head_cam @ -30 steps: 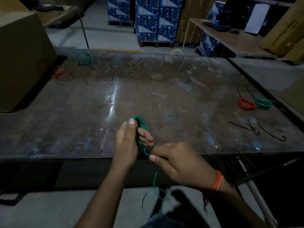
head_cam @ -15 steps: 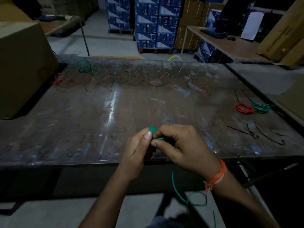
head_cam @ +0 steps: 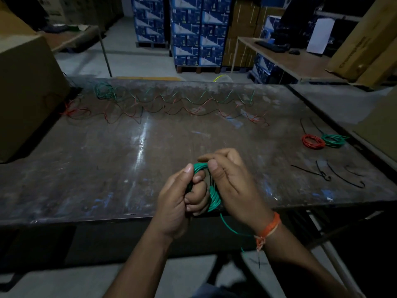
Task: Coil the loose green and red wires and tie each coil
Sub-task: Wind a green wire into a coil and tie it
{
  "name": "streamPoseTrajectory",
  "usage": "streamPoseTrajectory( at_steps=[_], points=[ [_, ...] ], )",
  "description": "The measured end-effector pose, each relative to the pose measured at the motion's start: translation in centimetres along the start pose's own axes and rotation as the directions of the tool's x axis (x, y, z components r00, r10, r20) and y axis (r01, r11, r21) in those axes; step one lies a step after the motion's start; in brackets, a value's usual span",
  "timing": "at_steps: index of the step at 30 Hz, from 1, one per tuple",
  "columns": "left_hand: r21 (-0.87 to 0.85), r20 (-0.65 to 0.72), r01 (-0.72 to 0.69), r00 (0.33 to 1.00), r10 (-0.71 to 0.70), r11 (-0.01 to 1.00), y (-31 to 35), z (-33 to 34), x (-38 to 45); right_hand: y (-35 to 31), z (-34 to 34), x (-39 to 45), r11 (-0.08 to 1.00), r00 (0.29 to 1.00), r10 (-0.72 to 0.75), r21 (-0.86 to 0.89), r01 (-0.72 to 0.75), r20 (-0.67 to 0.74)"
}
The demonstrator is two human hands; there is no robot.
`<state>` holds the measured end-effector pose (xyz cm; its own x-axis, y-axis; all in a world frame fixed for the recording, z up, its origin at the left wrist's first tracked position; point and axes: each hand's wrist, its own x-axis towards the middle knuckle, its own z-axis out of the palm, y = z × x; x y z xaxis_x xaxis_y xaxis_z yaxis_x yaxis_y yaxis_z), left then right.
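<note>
A partly wound coil of thin green insulated wire point(head_cam: 211, 195) is gripped in the curled fingers of the left hand point(head_cam: 179, 203), while its top turns are pinched between thumb and forefinger of the right hand point(head_cam: 231, 183), both hands being held just above the near edge of the worn dark table point(head_cam: 120, 160). The step in hand is judged to be winding of the green wire, since a loose tail point(head_cam: 231, 227) is seen hanging below the right wrist. The next move is judged to require that tail to be laid onto the coil, after which a thin black cable tie point(head_cam: 345, 179), lying well to the right of the hands, would be fetched.
</note>
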<state>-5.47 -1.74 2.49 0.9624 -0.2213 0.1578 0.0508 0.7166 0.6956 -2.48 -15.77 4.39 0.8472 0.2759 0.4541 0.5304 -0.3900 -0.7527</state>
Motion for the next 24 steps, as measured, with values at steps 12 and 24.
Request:
streamPoseTrajectory(
  at_steps=[12, 24],
  points=[
    [0.202, -0.17, 0.052, 0.985, -0.017, 0.978, -0.5, 1.8, -0.2, 1.3, 0.9, -1.2, 0.992, 0.99, -0.026, -0.125, 0.008, -0.141],
    [-0.201, -0.253, 0.063, 0.961, -0.113, 0.978, -1.3, 0.9, 0.3, 1.7, 0.5, -2.3, 0.976, 0.973, 0.219, -0.012, -0.219, 0.076]
  ],
)
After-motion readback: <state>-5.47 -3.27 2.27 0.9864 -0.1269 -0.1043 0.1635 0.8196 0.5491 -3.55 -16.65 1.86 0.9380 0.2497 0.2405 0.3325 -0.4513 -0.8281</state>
